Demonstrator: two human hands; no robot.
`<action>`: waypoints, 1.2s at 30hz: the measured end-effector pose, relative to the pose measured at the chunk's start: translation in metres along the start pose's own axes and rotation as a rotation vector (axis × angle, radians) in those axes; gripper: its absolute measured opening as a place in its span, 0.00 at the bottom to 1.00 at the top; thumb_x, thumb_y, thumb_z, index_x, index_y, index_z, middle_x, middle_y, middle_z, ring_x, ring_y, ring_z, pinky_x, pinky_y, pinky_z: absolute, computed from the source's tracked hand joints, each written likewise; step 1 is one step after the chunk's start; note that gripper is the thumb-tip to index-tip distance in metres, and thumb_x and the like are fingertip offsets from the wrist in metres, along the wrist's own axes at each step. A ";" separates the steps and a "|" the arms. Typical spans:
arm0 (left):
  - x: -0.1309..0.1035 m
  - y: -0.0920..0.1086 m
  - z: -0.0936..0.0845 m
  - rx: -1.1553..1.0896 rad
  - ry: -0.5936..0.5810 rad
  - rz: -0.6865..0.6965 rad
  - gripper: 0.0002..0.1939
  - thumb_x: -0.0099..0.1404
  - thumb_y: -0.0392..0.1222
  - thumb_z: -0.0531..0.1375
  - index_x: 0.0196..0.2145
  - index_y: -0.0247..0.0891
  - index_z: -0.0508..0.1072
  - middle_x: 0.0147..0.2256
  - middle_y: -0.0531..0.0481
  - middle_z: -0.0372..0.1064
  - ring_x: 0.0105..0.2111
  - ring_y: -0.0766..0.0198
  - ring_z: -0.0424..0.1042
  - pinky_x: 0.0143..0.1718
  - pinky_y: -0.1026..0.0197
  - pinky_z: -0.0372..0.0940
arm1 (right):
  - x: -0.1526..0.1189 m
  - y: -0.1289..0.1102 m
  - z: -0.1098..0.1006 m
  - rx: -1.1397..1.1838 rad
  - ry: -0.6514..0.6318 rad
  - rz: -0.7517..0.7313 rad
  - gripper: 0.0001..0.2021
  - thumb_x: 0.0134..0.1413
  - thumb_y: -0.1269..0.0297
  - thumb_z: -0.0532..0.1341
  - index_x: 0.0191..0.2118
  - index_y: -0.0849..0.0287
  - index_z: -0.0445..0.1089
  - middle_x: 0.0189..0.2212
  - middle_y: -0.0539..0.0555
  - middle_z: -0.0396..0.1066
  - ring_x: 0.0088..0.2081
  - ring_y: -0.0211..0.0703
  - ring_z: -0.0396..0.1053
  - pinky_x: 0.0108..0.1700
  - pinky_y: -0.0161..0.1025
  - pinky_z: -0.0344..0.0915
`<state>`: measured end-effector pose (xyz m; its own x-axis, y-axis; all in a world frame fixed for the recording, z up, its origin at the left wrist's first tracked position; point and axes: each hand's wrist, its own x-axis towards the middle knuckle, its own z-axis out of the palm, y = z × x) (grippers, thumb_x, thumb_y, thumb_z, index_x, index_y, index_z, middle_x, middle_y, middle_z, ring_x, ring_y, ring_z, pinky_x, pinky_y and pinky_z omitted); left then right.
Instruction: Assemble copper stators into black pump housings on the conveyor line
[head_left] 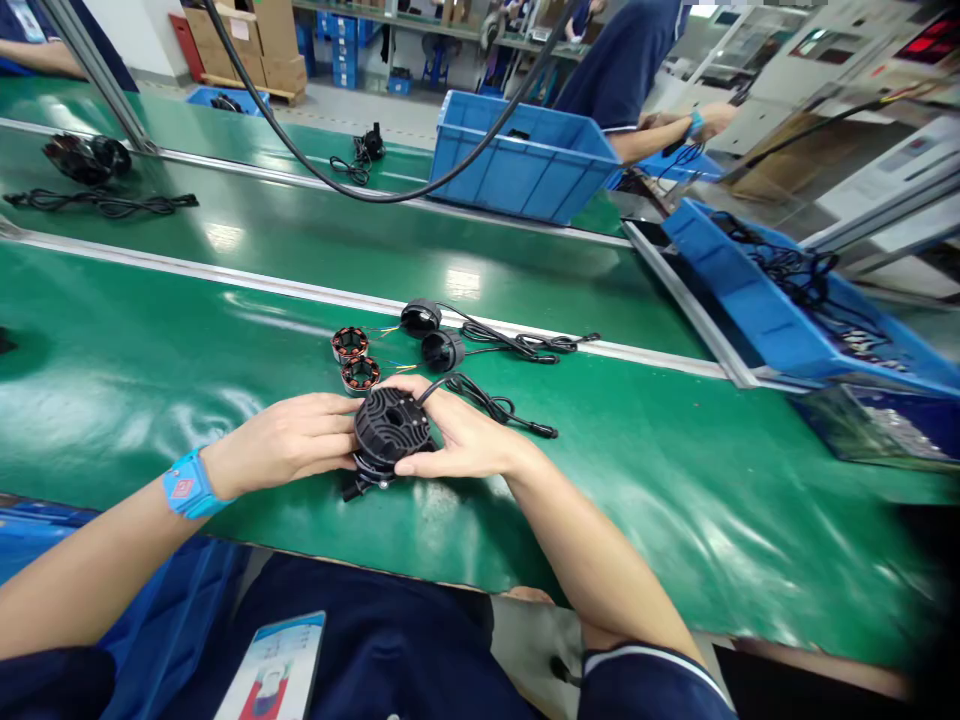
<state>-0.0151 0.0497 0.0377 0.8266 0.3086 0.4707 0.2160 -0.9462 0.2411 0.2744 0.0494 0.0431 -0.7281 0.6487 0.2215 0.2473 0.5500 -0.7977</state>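
Observation:
Between my two hands is a round black motor housing (390, 428) with a wavy ridged top, resting low over the green bench mat. My left hand (289, 440) presses its fingers along the housing's left side. Curled around the right side is my right hand (465, 435), its thumb at the near edge. A black cable (495, 405) runs from the housing to the right. A small black connector (354, 490) sticks out at its lower left. Just beyond lie two copper-wound stators (350, 344), joined by thin wires to two black caps (442, 350) with cables.
A blue bin (517, 160) stands across the bench; another (810, 330) at right holds black cables. A metal rail (225, 272) crosses the green bench. Black parts (88, 158) lie far left. A hanging cable (360, 192) loops overhead. A co-worker's arm (660, 140) shows beyond.

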 end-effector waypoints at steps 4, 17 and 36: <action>0.001 0.009 -0.004 0.068 0.345 -0.182 0.12 0.70 0.52 0.63 0.48 0.48 0.77 0.43 0.52 0.81 0.50 0.56 0.80 0.62 0.47 0.67 | 0.001 -0.011 -0.004 -0.080 -0.037 -0.011 0.40 0.53 0.49 0.74 0.65 0.55 0.59 0.61 0.59 0.66 0.62 0.52 0.64 0.66 0.49 0.61; 0.048 0.035 0.026 0.128 -0.101 -0.315 0.40 0.71 0.58 0.59 0.70 0.33 0.55 0.70 0.35 0.54 0.69 0.47 0.58 0.69 0.45 0.60 | -0.019 0.009 0.029 -0.078 0.088 0.103 0.56 0.48 0.51 0.76 0.72 0.65 0.43 0.69 0.70 0.52 0.71 0.60 0.53 0.72 0.53 0.54; 0.031 0.049 0.026 0.271 0.028 -0.330 0.18 0.67 0.54 0.65 0.38 0.35 0.69 0.62 0.31 0.62 0.56 0.45 0.68 0.55 0.44 0.71 | -0.053 0.037 0.022 0.083 0.396 0.559 0.18 0.70 0.46 0.52 0.35 0.56 0.61 0.32 0.54 0.72 0.36 0.46 0.74 0.39 0.44 0.74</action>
<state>0.0348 0.0105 0.0417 0.6767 0.5978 0.4298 0.5980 -0.7868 0.1528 0.3076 0.0237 -0.0103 -0.2133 0.9751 -0.0606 0.4566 0.0446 -0.8886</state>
